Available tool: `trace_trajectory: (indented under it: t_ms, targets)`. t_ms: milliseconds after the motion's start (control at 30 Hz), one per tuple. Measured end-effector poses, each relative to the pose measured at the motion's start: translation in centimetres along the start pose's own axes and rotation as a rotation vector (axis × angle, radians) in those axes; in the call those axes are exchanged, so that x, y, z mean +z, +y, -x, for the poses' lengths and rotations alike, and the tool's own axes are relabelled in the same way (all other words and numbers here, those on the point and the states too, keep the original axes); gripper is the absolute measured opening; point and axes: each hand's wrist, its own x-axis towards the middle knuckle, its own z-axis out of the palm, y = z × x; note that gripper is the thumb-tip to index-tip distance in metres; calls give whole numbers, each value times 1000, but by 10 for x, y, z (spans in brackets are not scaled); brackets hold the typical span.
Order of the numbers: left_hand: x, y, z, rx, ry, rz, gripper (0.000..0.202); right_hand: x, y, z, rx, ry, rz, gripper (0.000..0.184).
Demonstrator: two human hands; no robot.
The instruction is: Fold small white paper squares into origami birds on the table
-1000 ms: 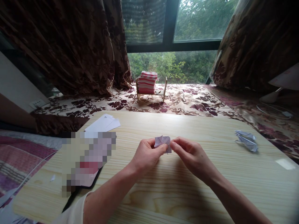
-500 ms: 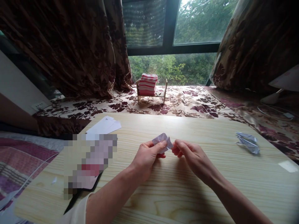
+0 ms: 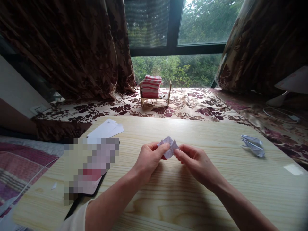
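A small piece of folded paper [image 3: 169, 143], pale with raised pointed corners, is held above the table between my two hands. My left hand [image 3: 151, 158] pinches its left side, the thumb lying across the front. With thumb and fingers closed, my right hand [image 3: 195, 160] grips the right corner. The fingers behind the paper are mostly hidden. Farther right on the wooden table [image 3: 216, 192] lies another folded paper piece [image 3: 253, 145] with sharp points.
White paper sheets [image 3: 105, 129] lie at the table's back left, beside a blurred-out phone-like object [image 3: 93, 187]. A paper scrap [image 3: 54, 185] is near the left edge. Behind, a small wooden rack [image 3: 155, 97] holds folded pink striped cloths [image 3: 151, 86] on the window seat.
My right hand has moved left onto the paper's right corner and now grips it. The paper has turned to face me more squarely, its side corners standing out.
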Motion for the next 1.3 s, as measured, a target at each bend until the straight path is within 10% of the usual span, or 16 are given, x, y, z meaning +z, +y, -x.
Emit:
trace_trajectory:
  t_ms: [1300]
  targets:
    - [1, -2, 0, 77, -6, -91, 22, 0, 2, -1, -46, 34, 19, 28]
